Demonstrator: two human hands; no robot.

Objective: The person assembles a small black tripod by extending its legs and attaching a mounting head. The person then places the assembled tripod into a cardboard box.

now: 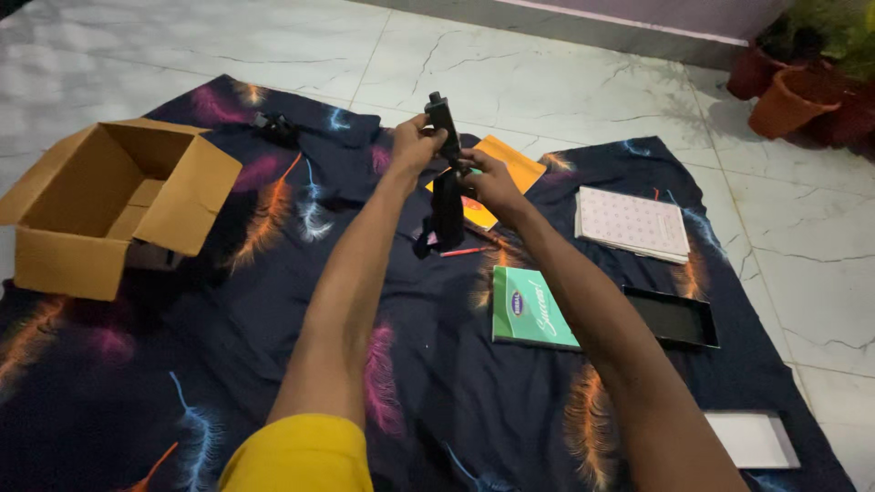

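At centre frame, the left hand (pixel 416 143) and right hand (pixel 489 185) both grip a black folding stand (pixel 446 173), perhaps a tripod. An open cardboard box (pixel 109 205) sits at left on the feather-print cloth (pixel 273 364)

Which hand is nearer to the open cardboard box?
Left. The left hand grips the upper end of the black device, on the side toward the cardboard box; the right hand holds the device's far side.

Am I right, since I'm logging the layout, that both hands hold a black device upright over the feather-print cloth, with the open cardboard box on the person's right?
Not quite. The head view shows the open cardboard box on the person's left. The rest stands: left hand and right hand hold the black device upright over the feather-print cloth.
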